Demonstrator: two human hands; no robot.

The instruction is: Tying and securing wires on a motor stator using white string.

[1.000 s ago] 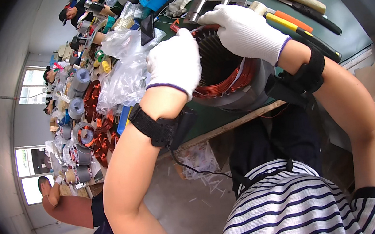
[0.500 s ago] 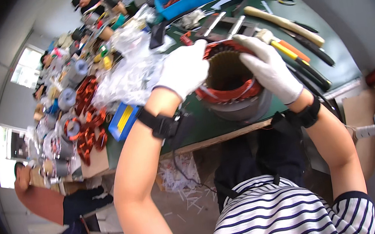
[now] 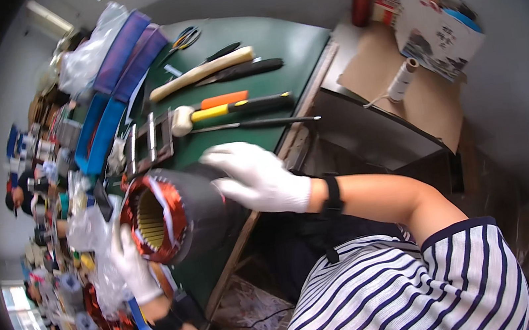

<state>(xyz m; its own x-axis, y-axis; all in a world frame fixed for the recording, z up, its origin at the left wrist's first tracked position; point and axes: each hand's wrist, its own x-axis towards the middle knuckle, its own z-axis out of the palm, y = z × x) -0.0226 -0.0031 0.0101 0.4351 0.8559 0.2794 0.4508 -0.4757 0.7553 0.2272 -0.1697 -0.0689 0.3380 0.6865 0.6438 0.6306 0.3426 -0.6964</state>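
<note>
In the head view, you had one motor stator [image 3: 206, 206], a grey cylinder with copper windings [image 3: 178, 206] ringing its open end, between your left grip [image 3: 134, 265] and right grip [image 3: 256, 178], both white-gloved. The green worktop [image 3: 270, 34] carried one pair of scissors [image 3: 186, 38], one pale wooden handle [image 3: 202, 73], two black-handled tools [image 3: 252, 68], one orange handle [image 3: 224, 99], one yellow-and-black hammer [image 3: 211, 112], one slim dark rod [image 3: 252, 125] and two steel bars [image 3: 152, 136]. Farther left stood two purple bins [image 3: 119, 54] and one blue bin [image 3: 99, 135]; off to the right were one red flask [image 3: 362, 0] and one white spool [image 3: 404, 80].

Your right grip grasped the stator's grey body, fingers over its upper side and thumb lower down. Your left grip touched the opposite, wound end; partly hidden, its firmness could not be told. The stator's opening faced left, away from your right grip.

The worktop's wooden edge [image 3: 241, 243] ran diagonally beneath your right grip. Green surface showed between that grip and the slim dark rod, and more broadly beyond the scissors. The steel bars ended near the stator's windings.
</note>
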